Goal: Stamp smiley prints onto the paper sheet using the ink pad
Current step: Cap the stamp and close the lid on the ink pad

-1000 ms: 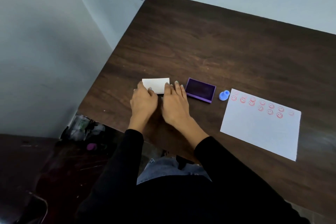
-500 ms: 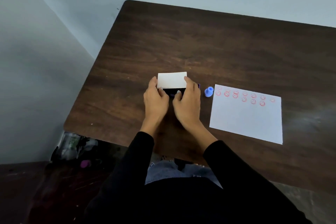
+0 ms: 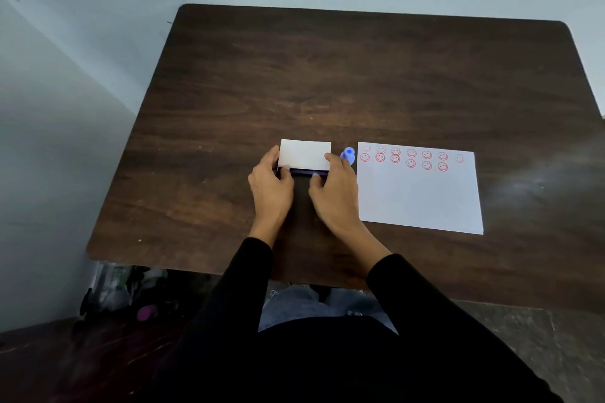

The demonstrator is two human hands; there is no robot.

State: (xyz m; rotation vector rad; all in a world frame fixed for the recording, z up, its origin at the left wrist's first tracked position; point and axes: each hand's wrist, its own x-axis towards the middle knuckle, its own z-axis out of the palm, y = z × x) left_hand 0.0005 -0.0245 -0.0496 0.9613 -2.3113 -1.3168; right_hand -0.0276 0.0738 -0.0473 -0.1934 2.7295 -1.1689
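The white lid (image 3: 304, 154) lies on top of the purple ink pad (image 3: 309, 172), of which only the front edge shows. My left hand (image 3: 271, 188) grips the lid's left end and my right hand (image 3: 334, 188) its right end. The small blue stamp (image 3: 348, 155) stands upright just right of the pad, touching neither hand. Further right lies the white paper sheet (image 3: 422, 199), with two rows of red smiley prints along its far edge.
All of this sits on a dark wooden table (image 3: 360, 82) pushed against grey walls. Bags and clutter (image 3: 124, 294) lie on the floor under the table's left front corner.
The lid lay on the table left of the open ink pad; both hands lifted it, carried it right and set it over the pad. The camera view shifted too.
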